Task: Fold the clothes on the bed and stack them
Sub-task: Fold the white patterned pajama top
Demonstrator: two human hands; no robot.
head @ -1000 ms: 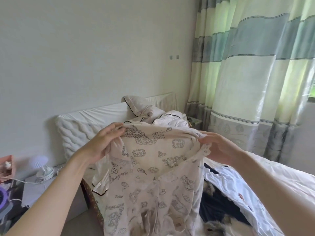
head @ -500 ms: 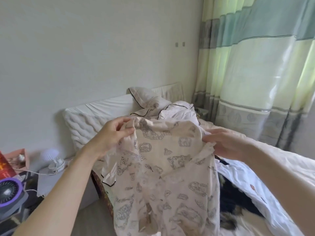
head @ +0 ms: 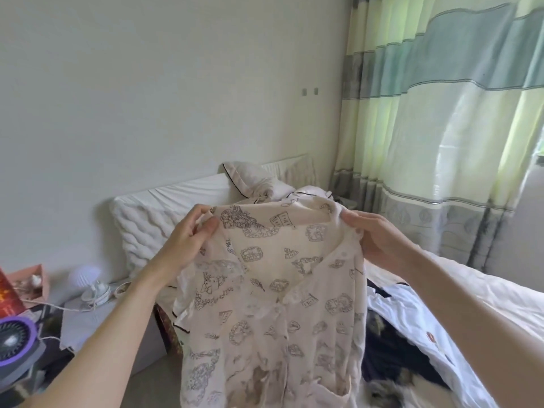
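Note:
A cream pyjama shirt (head: 273,293) with grey sketch prints hangs in the air in front of me, its front facing me. My left hand (head: 188,242) pinches its top left corner near the shoulder. My right hand (head: 379,242) grips the top right corner by the collar. The shirt's lower part drops out of view at the bottom. Behind it on the bed (head: 471,293) lie a white garment (head: 412,316) with small prints, a black one (head: 394,357) and more cream clothes (head: 273,187) with dark piping near the headboard.
A white quilted headboard (head: 147,219) stands against the wall. A grey bedside table (head: 85,322) at the left holds a small white fan (head: 88,278), a cable and a pink box (head: 32,278). A purple-rimmed fan (head: 14,343) sits lower left. Striped curtains (head: 441,142) hang at the right.
My hands have raised the shirt and drawn its top edge taut between them. The collar area has spread open and flatter.

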